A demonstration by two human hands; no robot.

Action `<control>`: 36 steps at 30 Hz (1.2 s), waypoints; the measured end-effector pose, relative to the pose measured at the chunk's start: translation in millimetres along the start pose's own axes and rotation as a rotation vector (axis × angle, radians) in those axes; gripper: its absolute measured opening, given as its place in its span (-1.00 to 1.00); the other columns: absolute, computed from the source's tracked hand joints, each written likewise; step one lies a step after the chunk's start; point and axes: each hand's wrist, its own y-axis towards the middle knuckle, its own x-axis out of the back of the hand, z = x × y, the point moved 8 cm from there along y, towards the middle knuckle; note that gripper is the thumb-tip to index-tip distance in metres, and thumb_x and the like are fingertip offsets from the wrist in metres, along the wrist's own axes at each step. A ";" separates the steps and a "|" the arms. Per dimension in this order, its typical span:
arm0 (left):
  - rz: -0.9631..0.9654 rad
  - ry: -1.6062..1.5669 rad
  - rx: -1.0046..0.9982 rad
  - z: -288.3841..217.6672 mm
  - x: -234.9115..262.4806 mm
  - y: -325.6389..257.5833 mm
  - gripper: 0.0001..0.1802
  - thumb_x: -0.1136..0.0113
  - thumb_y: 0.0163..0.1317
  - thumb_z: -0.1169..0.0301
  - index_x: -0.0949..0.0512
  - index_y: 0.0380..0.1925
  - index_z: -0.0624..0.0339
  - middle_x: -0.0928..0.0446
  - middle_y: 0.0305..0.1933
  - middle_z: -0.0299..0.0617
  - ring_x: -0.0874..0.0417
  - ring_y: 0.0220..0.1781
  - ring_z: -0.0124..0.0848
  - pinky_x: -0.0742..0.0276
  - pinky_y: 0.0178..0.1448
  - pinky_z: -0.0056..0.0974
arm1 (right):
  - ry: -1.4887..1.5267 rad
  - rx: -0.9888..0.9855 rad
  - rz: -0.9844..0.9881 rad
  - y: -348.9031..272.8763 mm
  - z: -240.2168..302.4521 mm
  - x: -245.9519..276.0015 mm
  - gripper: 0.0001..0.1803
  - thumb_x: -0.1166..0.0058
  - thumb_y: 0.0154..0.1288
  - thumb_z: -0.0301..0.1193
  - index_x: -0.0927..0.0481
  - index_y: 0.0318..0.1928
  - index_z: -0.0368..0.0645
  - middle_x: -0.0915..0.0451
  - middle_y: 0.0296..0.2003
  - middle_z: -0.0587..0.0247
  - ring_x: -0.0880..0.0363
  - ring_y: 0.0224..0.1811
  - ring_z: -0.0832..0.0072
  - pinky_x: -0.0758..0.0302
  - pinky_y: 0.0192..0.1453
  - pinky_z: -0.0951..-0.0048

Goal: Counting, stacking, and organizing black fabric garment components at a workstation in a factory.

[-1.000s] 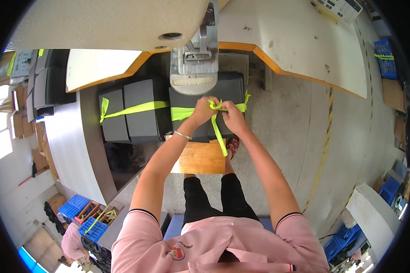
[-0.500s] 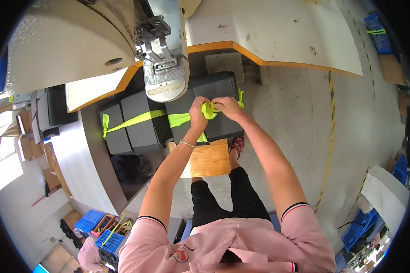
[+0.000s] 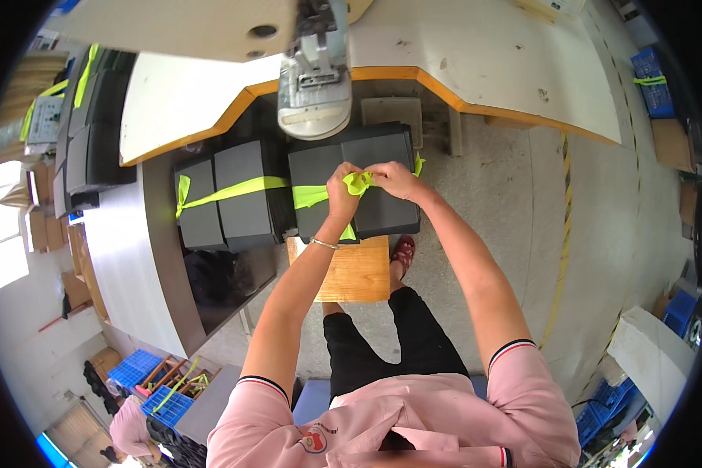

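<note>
Two bundles of dark grey flat pieces lie side by side below the sewing machine. A yellow-green fabric strip [image 3: 310, 196] runs around the right bundle [image 3: 386, 212], with a bunched loop or knot on its top. My left hand [image 3: 342, 192] pinches the left side of that bunch, and my right hand [image 3: 396, 179] pinches its right side. The fingertips partly cover how the strip is looped. Another yellow-green strip [image 3: 234, 189] is tied around the left bundle [image 3: 246, 214], which neither hand touches.
The sewing machine arm [image 3: 315, 105] hangs just beyond my hands. A white table [image 3: 476, 62] with an orange edge curves behind the bundles. Nearer me is a wooden stool [image 3: 355, 273]. More dark stacks [image 3: 93, 148] and a grey panel [image 3: 125, 257] are at left.
My view has shifted, so the machine appears farther up and right. Both hands still grip the strip on the right bundle, the right hand slightly farther right.
</note>
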 end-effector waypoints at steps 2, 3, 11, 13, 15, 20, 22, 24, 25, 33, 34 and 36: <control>0.031 -0.069 0.023 4.6 1.8 -2.8 -0.90 -0.37 0.14 0.57 -0.62 -0.37 0.22 -0.65 -0.36 -0.05 -0.71 -0.32 -0.09 -0.59 -0.19 -0.20 | -0.043 -0.097 0.004 1.7 0.9 -2.2 -0.64 -0.04 0.40 -0.34 -0.71 0.07 -0.23 -0.75 -0.16 -0.12 -0.75 -0.06 0.06 -0.61 0.09 0.20; 0.041 -0.047 0.021 5.2 0.2 -1.2 -0.92 -0.40 0.14 0.56 -0.67 -0.36 0.21 -0.68 -0.34 -0.06 -0.75 -0.28 -0.09 -0.61 -0.18 -0.19 | -0.060 -0.080 -0.048 2.1 1.1 2.6 -0.67 -0.04 0.38 -0.34 -0.74 -0.01 -0.23 -0.76 -0.23 -0.08 -0.75 -0.12 0.02 -0.62 0.05 0.15; 0.036 -0.077 0.133 24.6 2.4 -13.8 -0.86 -0.48 0.18 0.36 -0.78 -0.30 0.15 -0.75 -0.22 -0.10 -0.79 -0.19 -0.12 -0.66 -0.06 -0.16 | -1.021 0.293 -0.193 -2.9 20.5 4.1 -0.88 -0.09 0.16 -0.55 -0.61 -0.28 -0.13 -0.68 -0.28 0.19 -0.67 -0.15 0.19 -0.56 -0.03 0.15; 0.020 -0.045 0.225 43.8 3.4 -34.9 -0.86 -0.48 0.15 0.37 -0.77 -0.31 0.15 -0.74 -0.21 -0.07 -0.77 -0.16 -0.06 -0.66 -0.05 -0.11 | -1.122 0.244 -0.170 -2.8 9.7 3.9 -0.90 -0.09 0.17 -0.53 -0.61 -0.29 -0.10 -0.67 -0.28 0.20 -0.68 -0.16 0.22 -0.53 -0.05 0.16; 0.037 0.014 0.338 68.6 8.0 -57.2 -0.82 -0.52 0.09 0.32 -0.77 -0.33 0.12 -0.72 -0.16 -0.02 -0.74 -0.11 0.02 -0.64 -0.01 -0.04 | -1.228 0.222 -0.151 0.9 6.4 -4.1 -0.91 -0.09 0.18 -0.51 -0.61 -0.30 -0.07 -0.67 -0.28 0.20 -0.70 -0.17 0.25 -0.51 -0.06 0.16; -0.023 -0.009 0.380 68.2 37.1 -68.0 -0.71 -0.51 0.06 0.38 -0.74 -0.19 0.17 -0.67 -0.01 0.00 -0.68 0.04 0.03 -0.62 0.10 -0.02 | -1.344 0.071 -0.246 3.5 8.6 -5.9 -0.88 -0.05 0.31 -0.40 -0.59 -0.17 -0.01 -0.64 -0.18 0.20 -0.70 -0.11 0.23 -0.50 -0.03 0.09; -0.154 0.087 0.182 57.6 81.6 -99.3 -0.53 -0.49 0.06 0.42 -0.65 0.02 0.23 -0.61 0.04 0.01 -0.66 0.04 -0.03 -0.61 0.10 -0.06 | -1.271 -0.046 -0.292 -10.5 17.8 -9.6 -0.83 -0.15 0.36 -0.33 -0.55 -0.10 -0.06 -0.57 -0.01 0.14 -0.66 -0.02 0.13 -0.54 -0.02 0.05; -0.090 -0.405 0.352 44.7 93.8 -147.1 -0.42 -0.47 0.08 0.45 -0.56 0.15 0.27 -0.55 0.04 -0.01 -0.62 0.03 -0.14 -0.59 0.07 -0.11 | -1.169 -0.212 -0.436 -75.0 7.1 27.3 -0.60 -0.15 0.46 -0.28 -0.48 0.20 -0.16 -0.53 0.07 0.02 -0.60 0.10 0.04 -0.55 0.12 0.01; -0.130 -0.414 0.314 57.6 120.4 -187.3 -0.44 -0.47 0.14 0.39 -0.56 0.15 0.25 -0.58 -0.03 -0.04 -0.63 -0.04 -0.23 -0.59 0.01 -0.14 | -1.049 -0.361 -0.427 -95.4 2.6 22.0 -0.51 -0.13 0.47 -0.31 -0.43 0.31 -0.20 -0.50 0.18 -0.07 -0.54 0.22 -0.02 -0.51 0.25 0.03; -0.415 -0.343 1.069 161.6 387.0 -673.5 -0.65 -0.34 0.27 0.31 -0.70 0.02 0.23 -0.75 0.00 0.00 -0.78 0.04 -0.20 -0.65 0.15 -0.16 | -1.102 -0.595 0.328 -352.2 -38.4 -182.4 -0.49 -0.35 0.22 -0.28 -0.61 0.14 -0.24 -0.52 0.22 -0.24 -0.45 0.34 -0.11 -0.41 0.45 -0.01; -0.471 -0.139 1.186 169.1 424.4 -752.6 -0.66 -0.35 0.27 0.31 -0.71 -0.01 0.22 -0.76 -0.04 0.02 -0.79 0.04 -0.20 -0.65 0.14 -0.15 | -1.073 -0.583 0.467 -361.0 -35.9 -227.7 -0.48 -0.38 0.19 -0.26 -0.65 0.14 -0.20 -0.56 0.19 -0.20 -0.52 0.29 -0.06 -0.45 0.41 0.02; -0.630 -0.041 1.349 161.9 494.4 -860.8 -0.69 -0.36 0.27 0.36 -0.71 -0.04 0.27 -0.76 -0.10 0.01 -0.78 -0.05 -0.23 -0.66 0.09 -0.18 | -1.091 -0.433 0.680 -367.0 -6.2 -320.6 -0.51 -0.29 0.24 -0.16 -0.68 0.08 -0.19 -0.63 0.14 -0.17 -0.58 0.22 -0.03 -0.51 0.35 0.07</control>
